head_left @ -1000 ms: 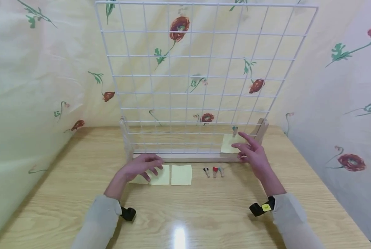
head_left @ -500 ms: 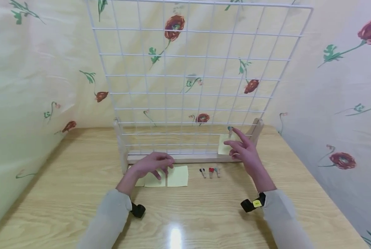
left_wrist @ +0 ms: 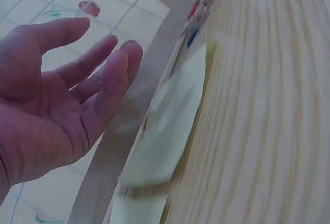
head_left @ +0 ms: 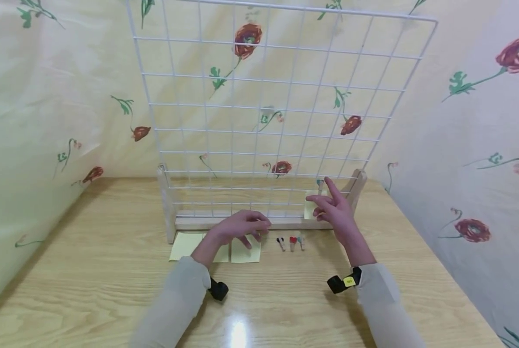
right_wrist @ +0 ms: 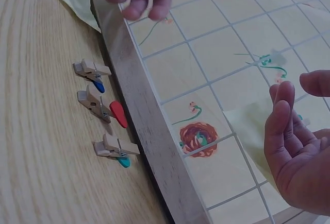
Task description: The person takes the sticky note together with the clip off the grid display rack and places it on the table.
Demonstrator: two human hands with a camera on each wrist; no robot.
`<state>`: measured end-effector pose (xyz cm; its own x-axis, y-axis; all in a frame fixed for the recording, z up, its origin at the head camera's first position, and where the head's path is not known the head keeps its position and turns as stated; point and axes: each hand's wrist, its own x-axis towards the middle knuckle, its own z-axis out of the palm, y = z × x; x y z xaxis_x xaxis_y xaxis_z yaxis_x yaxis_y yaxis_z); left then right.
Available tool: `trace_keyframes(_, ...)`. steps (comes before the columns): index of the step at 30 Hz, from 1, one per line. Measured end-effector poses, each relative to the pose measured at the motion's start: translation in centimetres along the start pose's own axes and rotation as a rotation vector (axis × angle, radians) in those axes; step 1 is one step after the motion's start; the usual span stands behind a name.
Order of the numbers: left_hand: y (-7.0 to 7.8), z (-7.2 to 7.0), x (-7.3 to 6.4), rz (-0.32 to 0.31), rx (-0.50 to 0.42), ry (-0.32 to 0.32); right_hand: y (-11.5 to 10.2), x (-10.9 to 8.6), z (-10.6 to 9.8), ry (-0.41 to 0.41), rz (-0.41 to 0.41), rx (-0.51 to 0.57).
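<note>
My left hand (head_left: 242, 224) hovers over the row of pale yellow paper notes (head_left: 185, 245) lying before the rack, its fingers loosely bent and holding nothing. To its right lie small wooden clothespins with a blue (right_wrist: 93, 72), a red heart-shaped (right_wrist: 118, 113) and a teal (right_wrist: 118, 145) decoration. Another yellow note (head_left: 309, 209) hangs low at the right of the white wire grid (head_left: 259, 107), with a teal-topped clothespin (head_left: 320, 185) at its upper edge. Beside that clothespin is my right hand (head_left: 335, 210), index finger extended and thumb apart; it partly covers the note.
The grid leans in a wooden stand, whose base bar (head_left: 285, 224) runs behind the notes and clothespins. Flower-printed cloth (head_left: 481, 145) surrounds the wooden table (head_left: 277, 309) at the back and sides. Black cameras sit on both wrists.
My left hand has moved right across the notes toward the loose clothespins, uncovering the leftmost note. The right hand stays by the hanging note and its clothespin. The head view has shifted slightly.
</note>
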<state>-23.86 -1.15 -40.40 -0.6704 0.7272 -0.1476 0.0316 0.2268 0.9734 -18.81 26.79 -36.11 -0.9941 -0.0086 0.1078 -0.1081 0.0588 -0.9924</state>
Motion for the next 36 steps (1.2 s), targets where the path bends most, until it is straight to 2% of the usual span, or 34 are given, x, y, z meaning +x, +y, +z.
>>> trace_keyframes(8, 1.0, 3.2, 3.2, 0.04, -0.064, 0.01, 0.3, 0.2, -0.3, 0.014, 0.024, -0.008)
trace_keyframes(12, 1.2, 4.7, 4.4, 0.039, -0.121, 0.013, 0.4, 0.4, -0.1, 0.016, 0.034, 0.014)
trace_keyframes(17, 1.5, 6.1, 5.7, 0.033, -0.142, 0.027, 0.5, 0.7, 0.1, 0.016, 0.056, 0.07)
trace_keyframes(21, 1.8, 6.9, 6.7, 0.028, -0.163, 0.056, 0.4, 1.0, 0.3, 0.02, 0.058, 0.117)
trace_keyframes(29, 2.5, 8.2, 8.1, 0.03, -0.248, 0.175, -0.2, 1.3, 0.2, 0.051, 0.055, 0.172)
trace_keyframes(36, 2.4, 8.8, 9.0, 0.015, -0.294, 0.204, -0.3, 1.4, 0.3, 0.081, 0.053, 0.209)
